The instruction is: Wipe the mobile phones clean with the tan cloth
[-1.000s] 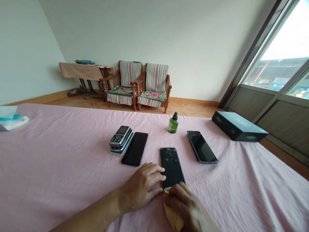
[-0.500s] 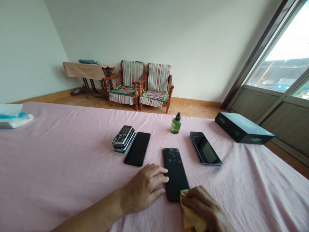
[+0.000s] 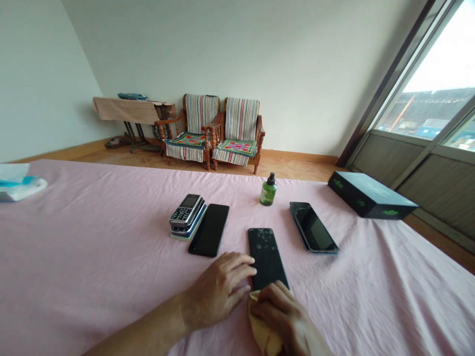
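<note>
A black smartphone [image 3: 267, 259] lies face up in front of me, with pale wet spots near its far end. Fingertips of my left hand [image 3: 220, 284] rest on its left edge, the fingers stretched out and holding nothing. My right hand [image 3: 282, 316] grips a yellow cloth [image 3: 261, 329] and presses it over the phone's near end, which is hidden beneath. Left of this phone lies a second black smartphone [image 3: 210, 230]. Beside that stands a stack of phones, topped by a keypad phone [image 3: 186, 210].
A green spray bottle [image 3: 268, 190] stands behind the phone. To the right lies another dark phone [image 3: 313, 227], seemingly on top of something, and a black box [image 3: 371, 195]. A tissue pack [image 3: 22, 185] sits far left. Everything rests on a pink cloth [image 3: 111, 237].
My right hand has moved left with the yellow cloth, from the phone's near right corner across its near end. My left hand stays at the left edge. The view has shifted slightly.
</note>
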Tool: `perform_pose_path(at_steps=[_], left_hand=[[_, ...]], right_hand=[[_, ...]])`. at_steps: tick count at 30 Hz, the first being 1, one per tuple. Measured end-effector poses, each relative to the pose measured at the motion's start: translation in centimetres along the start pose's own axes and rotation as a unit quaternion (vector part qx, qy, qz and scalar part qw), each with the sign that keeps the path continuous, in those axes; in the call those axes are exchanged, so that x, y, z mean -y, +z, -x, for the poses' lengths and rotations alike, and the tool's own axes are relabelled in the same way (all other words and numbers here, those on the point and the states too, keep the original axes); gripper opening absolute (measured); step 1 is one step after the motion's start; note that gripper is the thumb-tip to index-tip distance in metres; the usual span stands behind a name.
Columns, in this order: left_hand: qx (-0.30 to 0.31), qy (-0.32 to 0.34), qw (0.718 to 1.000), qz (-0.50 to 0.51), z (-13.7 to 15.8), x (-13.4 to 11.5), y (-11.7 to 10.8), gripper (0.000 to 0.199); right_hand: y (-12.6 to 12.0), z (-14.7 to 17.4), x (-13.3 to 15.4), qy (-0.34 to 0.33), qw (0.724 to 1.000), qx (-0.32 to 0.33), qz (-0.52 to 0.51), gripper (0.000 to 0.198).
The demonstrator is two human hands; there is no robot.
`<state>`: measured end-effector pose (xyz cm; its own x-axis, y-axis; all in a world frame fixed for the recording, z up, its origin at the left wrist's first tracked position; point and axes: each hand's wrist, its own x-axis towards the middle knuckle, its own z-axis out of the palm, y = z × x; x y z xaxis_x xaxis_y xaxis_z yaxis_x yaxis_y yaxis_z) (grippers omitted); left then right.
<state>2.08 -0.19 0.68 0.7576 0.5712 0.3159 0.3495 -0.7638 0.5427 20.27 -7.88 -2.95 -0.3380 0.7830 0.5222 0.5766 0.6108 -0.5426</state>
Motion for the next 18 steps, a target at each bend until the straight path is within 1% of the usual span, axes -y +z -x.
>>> perform_pose_path(at_steps=[1,3,5,8,12,18], left_hand=[[-0.006,-0.013,1.000,0.007,0.0,0.1,0.1,0.034],[-0.018,-0.035,0.999,0.018,0.0,0.2,0.2,0.039],[-0.024,-0.041,0.999,0.021,0.0,0.4,0.3,0.039],[-0.029,-0.035,0.999,0.021,0.0,0.4,0.3,0.038],[-0.030,-0.042,0.998,0.031,-0.1,0.4,0.2,0.036],[-0.064,-0.041,0.996,0.037,-0.3,0.5,0.1,0.030]], right_hand=[[0.0,0.2,-0.2,0.003,1.000,-0.004,-0.009,0.018],[-0.1,0.7,-0.7,0.007,1.000,-0.005,-0.024,0.024],[-0.2,1.1,-1.0,0.008,1.000,-0.001,-0.021,0.028],[-0.4,1.0,-0.9,0.012,1.000,0.010,-0.004,0.024],[-1.1,0.1,-0.3,0.023,0.999,0.045,0.005,0.022],[-2.5,-2.0,0.2,0.065,0.992,0.110,0.016,0.033]])
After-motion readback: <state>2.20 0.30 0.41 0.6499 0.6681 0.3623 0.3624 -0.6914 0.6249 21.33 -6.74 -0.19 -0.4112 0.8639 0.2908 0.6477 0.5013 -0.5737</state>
